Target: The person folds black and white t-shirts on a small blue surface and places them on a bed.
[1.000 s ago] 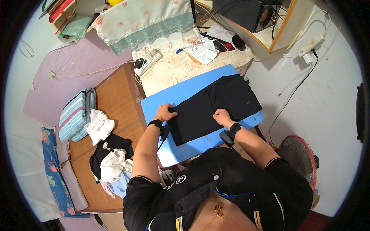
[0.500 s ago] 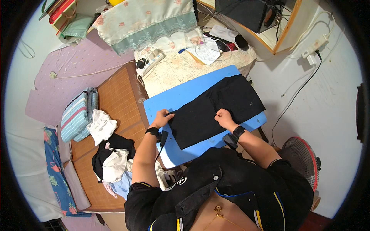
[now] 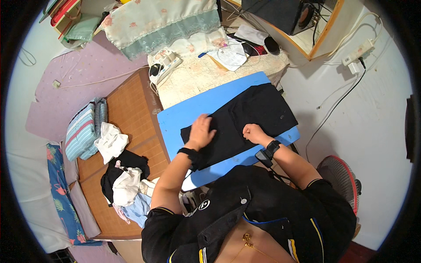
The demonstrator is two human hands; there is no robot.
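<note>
A folded black garment [image 3: 258, 105] lies flat across a blue board [image 3: 175, 109]; its exact kind cannot be made out. My left hand [image 3: 201, 131] rests on the garment's left part, fingers outstretched and holding nothing. Near the middle of the cloth's front side, my right hand [image 3: 255, 133] is closed, with bent fingertips gripping the fabric. A crease runs down the garment close to those fingers. Each wrist wears a black band, and the right one carries a small dark device [image 3: 264, 156].
Rumpled clothes [image 3: 127, 186] and a folded striped quilt [image 3: 83, 129] lie on the brown mat [image 3: 131, 105] at left. Behind the board, a power strip [image 3: 169, 68] and papers [image 3: 230, 57] sit on a lace-covered surface. A fan [image 3: 335, 175] stands at right.
My left hand has let go of the garment's left edge and moved right onto the cloth, its fingers spreading. My right hand stays at nearly the same spot on the fabric.
</note>
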